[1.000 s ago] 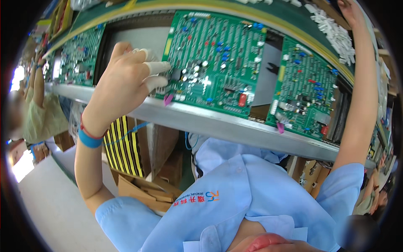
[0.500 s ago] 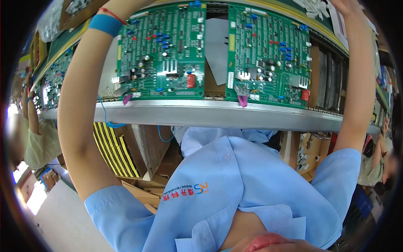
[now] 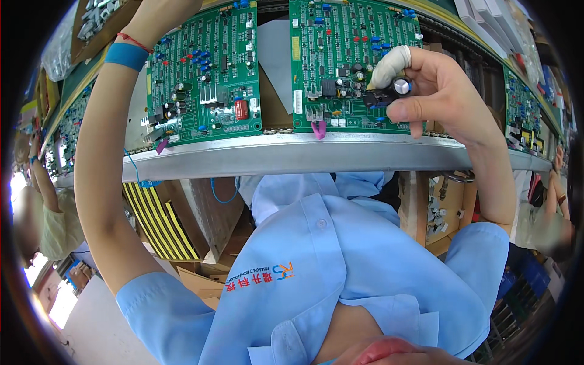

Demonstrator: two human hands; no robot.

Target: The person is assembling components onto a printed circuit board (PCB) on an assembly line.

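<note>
Small black components [image 3: 379,97] are pinched at one o'clock in the near-closed right hand [image 3: 447,92] (left hand [image 3: 159,14]: cannot tell); steadiness seems required while holding.

We record the boards [image 3: 328,58] as hard laminate, smooth and glossy green. Rail [image 3: 292,155]: bare metal, smooth, dull sheen. Part [image 3: 378,98]: black plastic, we think, being small and half covered. Finger cot [image 3: 391,65]: pale rubber, matt, wrinkled. Shirt [image 3: 286,225]: matt cloth, softly creased. Carton [image 3: 194,280]: matt brown cardboard. Bag [image 3: 59,52]: clear plastic, crinkled, glossy.
</note>
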